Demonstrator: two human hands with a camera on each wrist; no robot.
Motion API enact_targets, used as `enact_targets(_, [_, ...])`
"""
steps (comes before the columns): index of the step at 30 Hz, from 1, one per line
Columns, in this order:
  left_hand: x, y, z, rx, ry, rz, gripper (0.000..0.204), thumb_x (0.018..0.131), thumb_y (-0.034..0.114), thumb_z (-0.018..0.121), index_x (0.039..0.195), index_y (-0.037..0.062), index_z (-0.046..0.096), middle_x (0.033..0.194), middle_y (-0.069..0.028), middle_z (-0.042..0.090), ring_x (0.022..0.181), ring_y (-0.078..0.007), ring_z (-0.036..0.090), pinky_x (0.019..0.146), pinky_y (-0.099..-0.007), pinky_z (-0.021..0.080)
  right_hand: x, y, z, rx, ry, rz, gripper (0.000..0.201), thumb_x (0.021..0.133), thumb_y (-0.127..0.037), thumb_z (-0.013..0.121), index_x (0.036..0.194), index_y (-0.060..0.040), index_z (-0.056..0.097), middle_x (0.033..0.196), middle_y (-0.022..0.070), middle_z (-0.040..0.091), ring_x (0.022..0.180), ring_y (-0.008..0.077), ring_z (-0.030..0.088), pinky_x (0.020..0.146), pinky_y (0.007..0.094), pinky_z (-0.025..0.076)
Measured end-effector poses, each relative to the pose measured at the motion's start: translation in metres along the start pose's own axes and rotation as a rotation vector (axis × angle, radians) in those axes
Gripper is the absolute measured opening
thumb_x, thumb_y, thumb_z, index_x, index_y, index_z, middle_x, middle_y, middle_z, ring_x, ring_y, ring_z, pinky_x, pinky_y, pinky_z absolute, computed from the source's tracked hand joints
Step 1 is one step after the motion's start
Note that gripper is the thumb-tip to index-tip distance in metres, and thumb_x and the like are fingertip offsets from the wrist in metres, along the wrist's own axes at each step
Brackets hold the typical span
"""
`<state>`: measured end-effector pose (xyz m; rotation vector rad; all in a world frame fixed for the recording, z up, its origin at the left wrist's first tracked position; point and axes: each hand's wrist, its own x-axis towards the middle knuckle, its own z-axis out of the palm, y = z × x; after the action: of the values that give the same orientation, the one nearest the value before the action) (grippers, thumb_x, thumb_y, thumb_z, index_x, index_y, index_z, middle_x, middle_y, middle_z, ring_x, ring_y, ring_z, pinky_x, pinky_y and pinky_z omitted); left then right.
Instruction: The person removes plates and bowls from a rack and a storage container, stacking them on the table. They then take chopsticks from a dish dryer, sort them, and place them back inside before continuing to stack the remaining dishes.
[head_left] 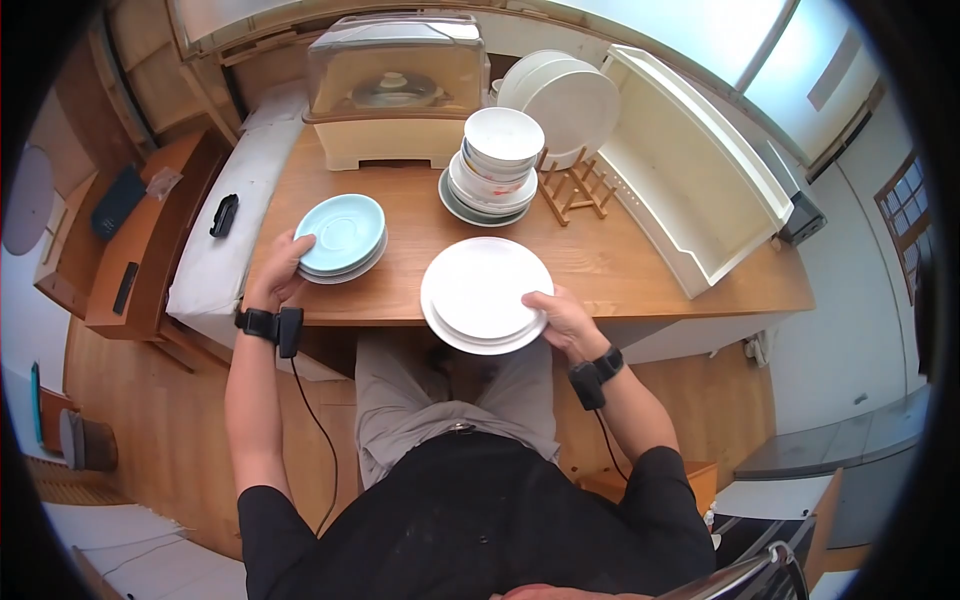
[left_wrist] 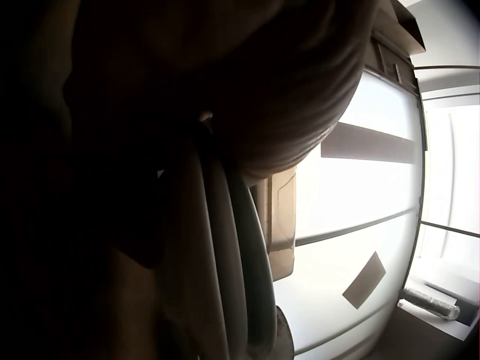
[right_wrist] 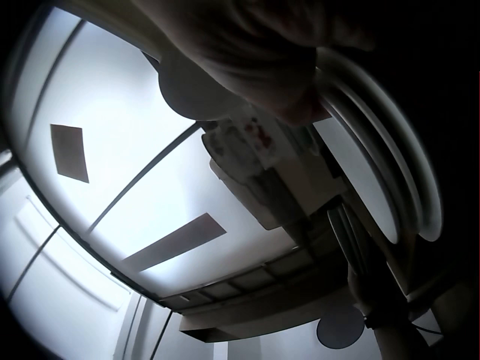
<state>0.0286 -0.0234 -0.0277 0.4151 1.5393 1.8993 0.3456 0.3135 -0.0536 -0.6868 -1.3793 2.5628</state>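
Handling plates by the stack seems to be the step in hand. The left hand (head_left: 275, 272) grips the pale blue plates (head_left: 342, 232) at their rim, thumb on top, towards the left of the bench (head_left: 410, 270); the right hand (head_left: 570, 322) pinches the white plates (head_left: 487, 285) at the front edge (resting or lifted, I cannot tell). The next move probably calls for keeping both stacks level, lest an upper plate slide. The head view shows the wooden rack (head_left: 575, 190), which neither wrist view makes out; the right wrist view gives the white stack's layered rims edge-on.
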Motion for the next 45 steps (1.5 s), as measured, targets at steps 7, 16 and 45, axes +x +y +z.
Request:
enact_targets(7, [-0.041, 0.026, -0.019, -0.028, 0.083, 0.105, 0.040, 0.096, 0.009, 0.055, 0.129, -0.0110, 0.046, 0.117, -0.0179, 0.064, 0.100, -0.0205, 0.068, 0.087, -0.0324, 0.056, 0.065, 0.028, 0.100, 0.047, -0.072, 0.093, 0.041, 0.088, 0.004, 0.061, 0.124, 0.0179, 0.049, 0.119, 0.0256, 0.062, 0.104, 0.0338, 0.067, 0.089, 0.0430, 0.058])
enact_targets(16, [-0.029, 0.028, 0.016, 0.029, 0.100, 0.059, 0.041, 0.091, 0.011, 0.057, 0.126, -0.0093, 0.049, 0.107, -0.0149, 0.066, 0.088, -0.0185, 0.069, 0.073, -0.0331, 0.059, 0.111, 0.002, 0.139, -0.669, -0.033, 0.011, 0.045, 0.087, -0.019, 0.067, 0.104, 0.0219, 0.059, 0.092, 0.0242, 0.068, 0.080, 0.0262, 0.071, 0.063, 0.0379, 0.058])
enact_targets(45, [0.000, 0.009, 0.056, -0.021, 0.079, 0.094, 0.038, 0.105, 0.026, 0.049, 0.123, -0.0066, 0.055, 0.110, -0.0132, 0.067, 0.094, -0.0166, 0.067, 0.081, -0.0306, 0.056, 0.087, -0.036, 0.161, -0.466, -0.134, -0.081, 0.011, 0.087, -0.009, 0.058, 0.083, 0.0008, 0.059, 0.065, 0.0063, 0.060, 0.051, 0.0120, 0.056, 0.043, 0.0249, 0.043])
